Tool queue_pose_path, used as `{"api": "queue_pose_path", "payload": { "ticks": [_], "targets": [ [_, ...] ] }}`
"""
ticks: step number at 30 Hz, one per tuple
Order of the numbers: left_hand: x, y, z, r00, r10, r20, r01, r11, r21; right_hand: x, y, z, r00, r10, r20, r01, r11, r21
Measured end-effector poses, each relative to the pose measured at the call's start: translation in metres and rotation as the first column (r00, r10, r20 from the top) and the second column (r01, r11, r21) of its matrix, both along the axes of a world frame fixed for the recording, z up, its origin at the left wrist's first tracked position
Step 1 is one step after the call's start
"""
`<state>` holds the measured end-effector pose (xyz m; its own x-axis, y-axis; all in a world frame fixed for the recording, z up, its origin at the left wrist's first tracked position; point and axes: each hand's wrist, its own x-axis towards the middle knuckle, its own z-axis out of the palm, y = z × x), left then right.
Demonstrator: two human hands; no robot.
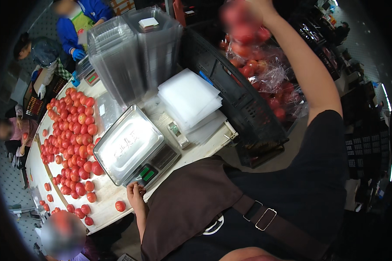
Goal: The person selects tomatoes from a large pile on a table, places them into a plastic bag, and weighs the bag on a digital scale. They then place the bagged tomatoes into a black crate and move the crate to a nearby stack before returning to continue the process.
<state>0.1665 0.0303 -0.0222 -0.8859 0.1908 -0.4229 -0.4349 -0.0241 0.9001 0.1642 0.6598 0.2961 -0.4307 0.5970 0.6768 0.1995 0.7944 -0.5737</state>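
My left hand [136, 195], fingers curled and with nothing visible in them, is at the front corner of a digital weighing scale [147, 174]. On the scale, the steel pan [129, 143] bears handwriting and holds nothing. A lone tomato [120, 206] lies close to that hand, near the table edge. My right arm stretches over a black plastic crate [228, 78] lined with clear plastic film [274, 76] and filled with tomatoes [248, 70]. Cut off by the top edge, my right hand [263, 8] is beside blurred red tomatoes; its grip cannot be made out.
Many tomatoes [75, 130] spread over the white table [107, 208]. Tall stacks of clear plastic containers [114, 62] stand behind the scale. White sheets [187, 98] and a small device [178, 134] lie beside it. Co-workers [45, 53] stand around the table.
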Motion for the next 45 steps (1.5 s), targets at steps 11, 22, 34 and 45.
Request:
{"api": "queue_pose_path", "payload": {
  "ticks": [11, 22, 34, 45],
  "targets": [
    [0.015, 0.044, 0.004, 0.996, -0.089, 0.003, 0.088, 0.987, -0.136, 0.060, 0.092, -0.265, 0.943, 0.205, 0.261, 0.047, 0.696, -0.717],
    [0.024, 0.032, -0.005, 0.996, -0.046, -0.076, 0.035, 0.989, -0.146, 0.161, 0.224, -0.320, 0.872, 0.212, 0.441, 0.144, 0.750, -0.645],
    [0.023, -0.080, -0.024, 0.936, 0.348, 0.056, -0.331, 0.922, -0.203, -0.069, -0.224, -0.179, 0.680, 0.732, 0.039, -0.661, 0.635, -0.399],
    [-0.003, -0.212, -0.027, 0.913, 0.402, 0.068, -0.385, 0.905, -0.184, -0.408, -0.414, -0.393, 0.291, 0.807, 0.514, -0.366, 0.590, -0.719]
  ]
}}
